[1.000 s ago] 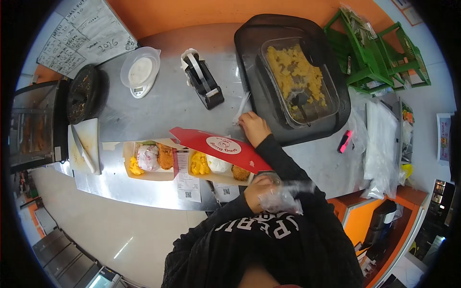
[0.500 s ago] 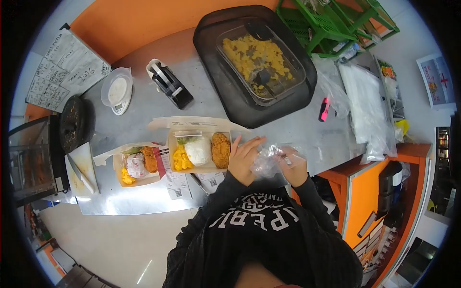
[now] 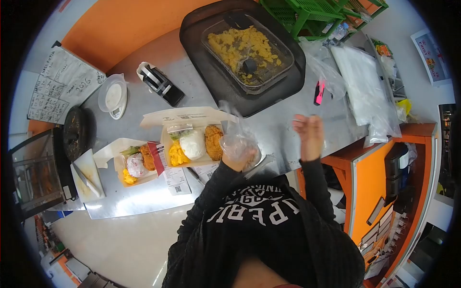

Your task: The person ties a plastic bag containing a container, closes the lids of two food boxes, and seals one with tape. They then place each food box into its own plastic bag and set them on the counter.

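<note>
My left hand (image 3: pixel 236 156) is at the table's front edge, just right of the larger food box (image 3: pixel 165 158). Crumpled clear plastic (image 3: pixel 237 137), a bag or a thin glove, covers it and blurs its fingers. My right hand (image 3: pixel 311 137) is raised over the table's right part, its fingers bent and apart, with nothing visible in them. Inside the larger box are a fried chicken piece (image 3: pixel 213 143), white rice (image 3: pixel 192 145), yellow scrambled egg (image 3: pixel 177 153) and a small packet of greens (image 3: pixel 180 129). A smaller open box (image 3: pixel 137 177) with similar food stands to its left.
Behind the boxes, a black tray (image 3: pixel 201 62) bears a clear tub of yellow egg (image 3: pixel 245 43). A tape dispenser (image 3: pixel 161 84), a scale (image 3: pixel 117 110), a knife (image 3: pixel 86 180) on a cutting board (image 3: pixel 93 165), a pink marker (image 3: pixel 319 92) and plastic bags (image 3: pixel 360 86) lie around.
My hands have parted: the right moved right and up, off the clear plastic. The plastic now covers my left hand and stretches upward from it. The whole view has shifted slightly.
</note>
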`<state>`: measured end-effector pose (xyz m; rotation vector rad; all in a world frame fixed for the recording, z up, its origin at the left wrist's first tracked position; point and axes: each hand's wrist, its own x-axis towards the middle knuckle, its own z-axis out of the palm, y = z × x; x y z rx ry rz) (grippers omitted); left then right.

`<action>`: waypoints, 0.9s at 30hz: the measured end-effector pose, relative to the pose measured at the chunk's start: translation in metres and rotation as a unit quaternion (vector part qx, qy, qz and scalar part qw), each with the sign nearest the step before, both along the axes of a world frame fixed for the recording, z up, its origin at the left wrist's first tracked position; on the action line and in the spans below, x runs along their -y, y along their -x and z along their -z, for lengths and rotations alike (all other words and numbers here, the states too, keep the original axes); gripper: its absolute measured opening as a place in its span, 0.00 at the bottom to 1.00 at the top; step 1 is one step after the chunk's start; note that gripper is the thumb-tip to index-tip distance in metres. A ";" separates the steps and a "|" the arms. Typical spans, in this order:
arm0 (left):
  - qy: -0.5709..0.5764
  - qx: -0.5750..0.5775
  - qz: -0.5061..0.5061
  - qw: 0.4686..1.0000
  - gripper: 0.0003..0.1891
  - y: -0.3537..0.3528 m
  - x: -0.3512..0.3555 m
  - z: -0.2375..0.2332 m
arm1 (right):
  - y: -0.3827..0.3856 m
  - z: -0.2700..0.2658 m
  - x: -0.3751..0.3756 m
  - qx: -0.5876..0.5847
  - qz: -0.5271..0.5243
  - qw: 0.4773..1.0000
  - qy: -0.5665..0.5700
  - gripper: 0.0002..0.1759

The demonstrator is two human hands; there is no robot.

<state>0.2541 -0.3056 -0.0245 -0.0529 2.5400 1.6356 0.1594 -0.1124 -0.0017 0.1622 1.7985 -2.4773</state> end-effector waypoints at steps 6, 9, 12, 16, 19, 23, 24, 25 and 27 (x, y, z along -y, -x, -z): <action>0.096 -0.354 0.039 0.929 0.16 0.022 -0.002 -0.008 | -0.014 0.071 0.054 0.085 -0.341 0.936 0.006 0.12; 0.156 -0.286 -0.042 0.944 0.15 0.030 0.003 -0.040 | -0.021 0.075 0.046 0.024 -0.229 0.971 -0.058 0.10; 0.088 -0.244 -0.169 0.951 0.11 0.029 -0.004 -0.005 | -0.035 0.047 0.040 0.079 -0.118 0.990 0.014 0.09; 0.045 -0.157 -0.163 0.973 0.08 0.027 -0.004 0.001 | -0.044 0.035 0.040 0.026 -0.084 0.996 -0.014 0.09; 0.213 -0.219 -0.035 0.951 0.09 0.023 0.004 0.001 | -0.041 0.037 0.040 -0.011 -0.066 0.997 -0.047 0.10; 0.151 -0.297 0.054 0.941 0.08 0.006 0.020 -0.016 | -0.038 0.036 0.036 -0.005 -0.069 0.997 -0.044 0.09; 0.079 -0.277 0.044 0.957 0.07 0.002 0.026 -0.008 | -0.038 0.036 0.037 -0.001 -0.073 0.997 -0.037 0.09; 0.048 -0.273 0.033 0.960 0.07 -0.004 0.030 -0.004 | -0.038 0.035 0.039 -0.004 -0.073 0.997 -0.030 0.08; -0.013 -0.263 0.007 0.965 0.08 -0.016 0.035 -0.003 | -0.040 0.031 0.048 -0.011 -0.073 0.997 -0.014 0.07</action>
